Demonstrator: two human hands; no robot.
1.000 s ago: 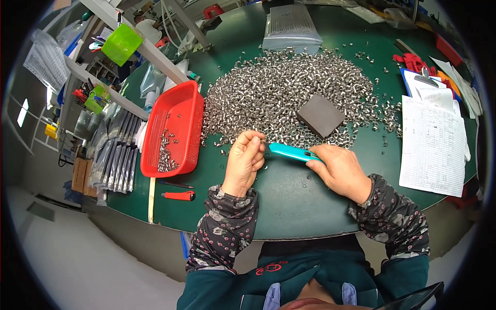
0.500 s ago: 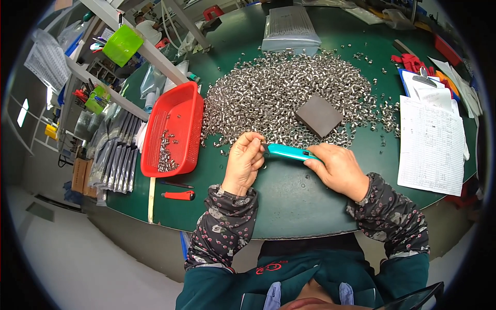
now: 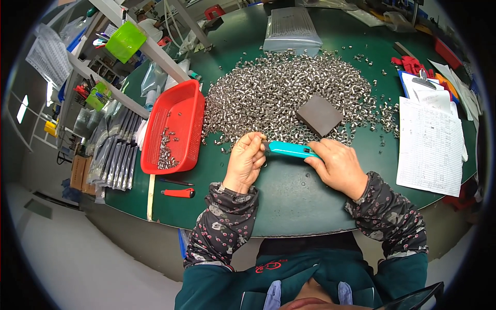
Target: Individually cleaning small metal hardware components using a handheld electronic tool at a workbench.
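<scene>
My right hand (image 3: 338,164) is wrapped round one end of a turquoise utility knife (image 3: 290,149), held level over the front of the green table. At the knife's dark tip, the thumb and fingers of my left hand (image 3: 247,160) are pinched together. What they hold is mostly hidden, perhaps one of the small metal rings. Just beyond both hands spreads a wide heap of small shiny metal rings (image 3: 279,95). A dark grey square block (image 3: 320,115) rests on the heap's right side.
A red plastic basket (image 3: 195,124) with some rings in it stands at left. Near it lie a red utility knife (image 3: 178,192) and a pen (image 3: 175,182). At right are paper sheets (image 3: 430,147) and a clipboard (image 3: 423,80). Behind the heap lies a clear bag (image 3: 293,31).
Both hands and the turquoise knife hold almost the same pose. The whole view has shifted very slightly.
</scene>
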